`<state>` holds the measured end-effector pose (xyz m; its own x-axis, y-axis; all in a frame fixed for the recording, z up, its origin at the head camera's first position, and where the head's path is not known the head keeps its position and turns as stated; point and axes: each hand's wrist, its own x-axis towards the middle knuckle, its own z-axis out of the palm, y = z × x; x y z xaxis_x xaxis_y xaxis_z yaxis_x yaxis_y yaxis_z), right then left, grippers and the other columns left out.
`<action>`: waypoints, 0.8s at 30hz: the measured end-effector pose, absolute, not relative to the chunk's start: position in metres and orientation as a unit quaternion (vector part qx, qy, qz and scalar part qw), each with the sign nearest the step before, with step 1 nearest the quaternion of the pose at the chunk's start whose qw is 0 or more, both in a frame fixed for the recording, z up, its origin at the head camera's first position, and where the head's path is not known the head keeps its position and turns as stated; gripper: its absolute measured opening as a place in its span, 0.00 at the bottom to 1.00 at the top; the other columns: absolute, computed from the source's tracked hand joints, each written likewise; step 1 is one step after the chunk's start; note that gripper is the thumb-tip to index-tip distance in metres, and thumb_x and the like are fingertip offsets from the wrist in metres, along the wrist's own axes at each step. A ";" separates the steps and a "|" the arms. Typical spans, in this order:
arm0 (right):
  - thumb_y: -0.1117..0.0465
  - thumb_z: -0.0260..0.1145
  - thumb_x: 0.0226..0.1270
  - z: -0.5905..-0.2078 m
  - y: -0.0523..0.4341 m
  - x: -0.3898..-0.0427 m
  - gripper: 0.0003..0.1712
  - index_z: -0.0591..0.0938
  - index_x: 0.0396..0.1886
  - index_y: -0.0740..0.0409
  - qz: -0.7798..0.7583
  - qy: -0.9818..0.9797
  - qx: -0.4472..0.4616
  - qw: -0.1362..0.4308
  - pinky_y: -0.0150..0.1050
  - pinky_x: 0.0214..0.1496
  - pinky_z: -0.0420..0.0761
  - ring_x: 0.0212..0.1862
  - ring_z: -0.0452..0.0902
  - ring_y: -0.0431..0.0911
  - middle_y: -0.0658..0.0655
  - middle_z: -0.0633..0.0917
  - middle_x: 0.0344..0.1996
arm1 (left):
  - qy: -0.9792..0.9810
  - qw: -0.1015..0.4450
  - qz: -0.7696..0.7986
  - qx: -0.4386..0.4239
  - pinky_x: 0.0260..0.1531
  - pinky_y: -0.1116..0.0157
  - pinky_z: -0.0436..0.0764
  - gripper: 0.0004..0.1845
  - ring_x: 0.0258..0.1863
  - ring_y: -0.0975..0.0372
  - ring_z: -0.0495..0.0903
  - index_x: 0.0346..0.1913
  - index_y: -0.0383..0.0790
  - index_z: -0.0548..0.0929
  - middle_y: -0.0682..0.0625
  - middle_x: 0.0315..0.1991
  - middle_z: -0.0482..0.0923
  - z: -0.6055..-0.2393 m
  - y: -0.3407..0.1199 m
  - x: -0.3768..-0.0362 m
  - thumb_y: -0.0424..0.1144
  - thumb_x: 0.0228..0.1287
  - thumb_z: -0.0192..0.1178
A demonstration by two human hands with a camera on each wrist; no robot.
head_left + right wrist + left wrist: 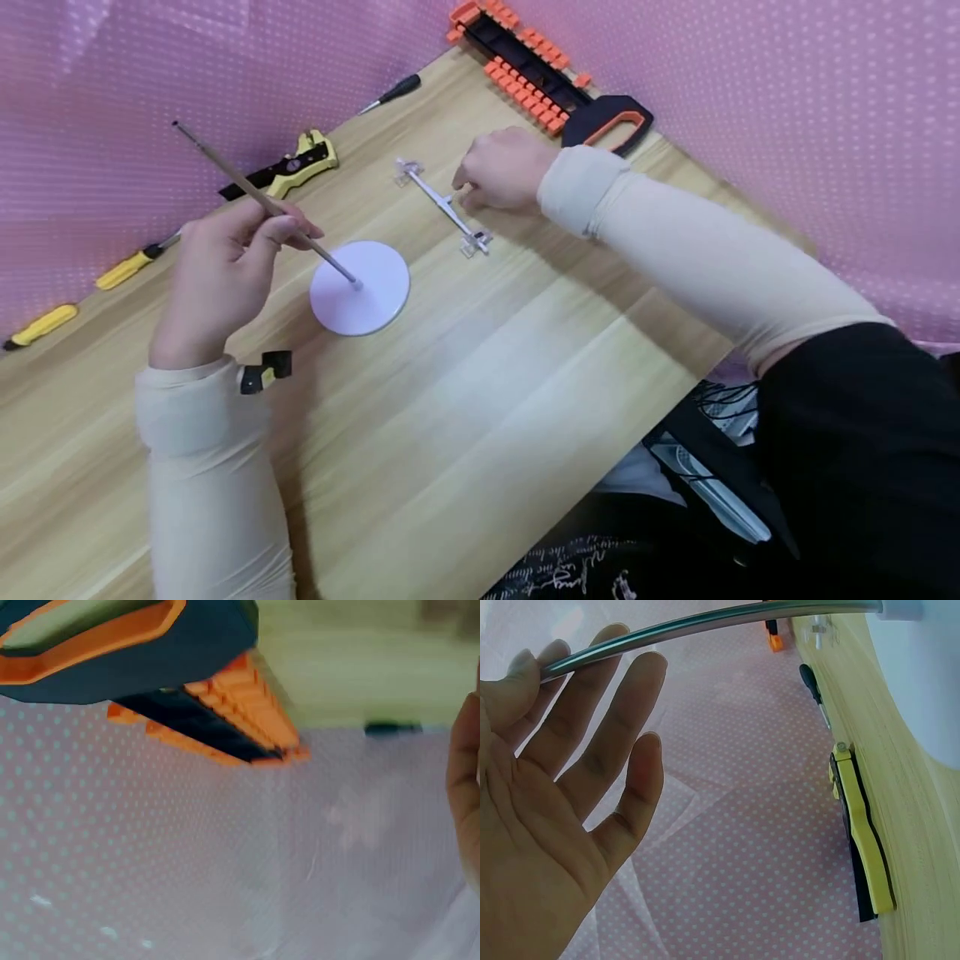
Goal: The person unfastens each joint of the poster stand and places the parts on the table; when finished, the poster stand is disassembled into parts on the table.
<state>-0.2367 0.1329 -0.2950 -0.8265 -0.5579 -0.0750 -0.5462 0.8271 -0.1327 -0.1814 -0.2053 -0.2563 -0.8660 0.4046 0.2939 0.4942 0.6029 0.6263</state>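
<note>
Two parts in hand. Your left hand (pixel 217 275) pinches the metal rod (pixel 262 200), whose lower end sits at the centre of the white disc (pixel 362 287) on the table (pixel 480 400). Keep that rod steady. Your right hand (pixel 501 169) grips the clear plastic arm (pixel 444 207) beyond the disc. The orange socket rack (pixel 525 67) at the far edge holds rows of orange clips.

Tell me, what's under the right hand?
The right hand covers part of a clear rod lying on the table. Its fingers meet the rod's middle; whether they pinch it is hidden.
</note>
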 end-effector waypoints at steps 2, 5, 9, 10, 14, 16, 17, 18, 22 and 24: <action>0.49 0.64 0.82 -0.278 0.124 -0.231 0.20 0.87 0.63 0.53 -0.099 0.951 -0.290 0.041 0.53 0.64 0.82 0.56 0.87 0.52 0.56 0.91 0.55 | -0.898 0.060 -0.362 -0.244 0.45 0.77 0.77 0.15 0.40 0.75 0.86 0.48 0.42 0.90 0.64 0.39 0.89 -0.254 -0.212 -0.180 0.47 0.82 0.58; 0.47 0.64 0.82 -0.254 0.107 -0.213 0.18 0.90 0.59 0.50 -0.211 0.932 -0.295 -0.011 0.42 0.56 0.83 0.47 0.86 0.44 0.51 0.92 0.49 | -0.898 0.058 -0.360 -0.247 0.44 0.74 0.76 0.15 0.39 0.74 0.85 0.47 0.41 0.90 0.53 0.42 0.91 -0.251 -0.214 -0.178 0.46 0.83 0.57; 0.49 0.65 0.81 -0.227 0.072 -0.185 0.16 0.91 0.55 0.51 -0.353 0.873 -0.328 -0.074 0.34 0.43 0.81 0.38 0.84 0.39 0.48 0.92 0.41 | -0.893 0.070 -0.359 -0.263 0.44 0.73 0.79 0.13 0.38 0.69 0.86 0.45 0.38 0.89 0.47 0.42 0.92 -0.248 -0.212 -0.173 0.42 0.83 0.57; 0.49 0.66 0.81 -0.225 0.064 -0.179 0.16 0.90 0.55 0.51 -0.371 0.861 -0.340 -0.077 0.33 0.42 0.81 0.38 0.84 0.38 0.47 0.92 0.40 | -0.893 0.069 -0.360 -0.263 0.44 0.73 0.80 0.13 0.38 0.67 0.87 0.45 0.38 0.88 0.47 0.42 0.92 -0.251 -0.210 -0.171 0.41 0.83 0.57; 0.49 0.67 0.80 -0.227 0.044 -0.162 0.16 0.89 0.54 0.53 -0.383 0.845 -0.364 -0.086 0.33 0.41 0.81 0.37 0.83 0.36 0.47 0.91 0.38 | -0.889 0.038 -0.363 -0.276 0.47 0.67 0.83 0.14 0.41 0.58 0.89 0.56 0.39 0.88 0.44 0.43 0.91 -0.261 -0.191 -0.173 0.40 0.85 0.54; 0.48 0.68 0.79 -0.230 0.043 -0.157 0.15 0.88 0.51 0.54 -0.368 0.854 -0.353 -0.102 0.34 0.41 0.80 0.36 0.83 0.37 0.47 0.91 0.37 | -0.886 0.014 -0.367 -0.283 0.48 0.62 0.84 0.14 0.42 0.55 0.89 0.58 0.40 0.88 0.43 0.44 0.90 -0.263 -0.178 -0.175 0.38 0.85 0.53; 0.48 0.68 0.78 -0.232 0.046 -0.155 0.15 0.87 0.49 0.54 -0.358 0.862 -0.339 -0.113 0.36 0.40 0.79 0.35 0.82 0.38 0.48 0.91 0.36 | -0.883 0.003 -0.368 -0.292 0.49 0.60 0.84 0.14 0.42 0.54 0.89 0.59 0.40 0.88 0.43 0.44 0.90 -0.265 -0.171 -0.177 0.37 0.85 0.53; 0.47 0.68 0.78 -0.235 0.049 -0.154 0.14 0.86 0.47 0.54 -0.349 0.871 -0.323 -0.124 0.37 0.39 0.78 0.34 0.82 0.39 0.48 0.90 0.35 | -0.877 -0.008 -0.370 -0.305 0.50 0.57 0.85 0.14 0.42 0.54 0.89 0.60 0.39 0.87 0.42 0.45 0.90 -0.267 -0.165 -0.179 0.36 0.84 0.53; 0.48 0.66 0.80 -0.247 0.066 -0.153 0.15 0.83 0.42 0.55 -0.311 0.896 -0.277 -0.153 0.41 0.37 0.74 0.31 0.78 0.45 0.51 0.87 0.30 | -0.870 -0.070 -0.334 -0.355 0.52 0.56 0.84 0.09 0.45 0.56 0.87 0.53 0.39 0.90 0.46 0.45 0.90 -0.278 -0.139 -0.188 0.36 0.79 0.62; 0.49 0.64 0.82 -0.252 0.073 -0.152 0.15 0.83 0.39 0.56 -0.298 0.899 -0.277 -0.163 0.41 0.34 0.72 0.28 0.77 0.46 0.52 0.85 0.27 | -0.876 -0.113 -0.293 -0.366 0.53 0.57 0.84 0.09 0.47 0.58 0.87 0.53 0.41 0.90 0.49 0.47 0.90 -0.285 -0.130 -0.192 0.38 0.75 0.67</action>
<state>-0.1517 0.0731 -0.2524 -0.7935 -0.4007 0.4581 -0.5949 0.6696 -0.4447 -0.1916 -0.1304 -0.2854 -0.7068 0.7072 0.0175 0.5751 0.5600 0.5964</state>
